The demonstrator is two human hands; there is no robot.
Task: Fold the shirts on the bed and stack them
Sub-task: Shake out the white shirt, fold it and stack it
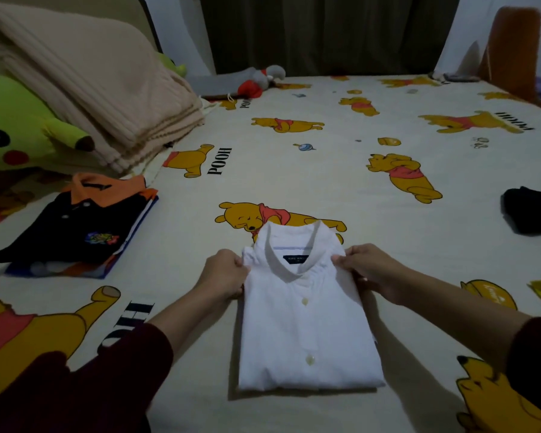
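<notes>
Shirts are partly done: a white shirt, folded, is pinched at its shoulders between the left hand and right hand; a folded stack lies beyond the left hand (dark clothing beyond the right seems unfolded)

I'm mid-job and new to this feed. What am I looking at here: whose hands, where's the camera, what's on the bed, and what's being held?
There is no machine: these are a person's two bare hands, filmed by one wide camera worn on the head, looking forward and down. The left hand and right hand each grip a side of a folded white shirt near its collar; it lies on the bed. To the left sits a stack of folded shirts, a black one with an orange collar on top. Behind that are a yellow plush and a beige blanket. A dark garment lies at the right.
</notes>
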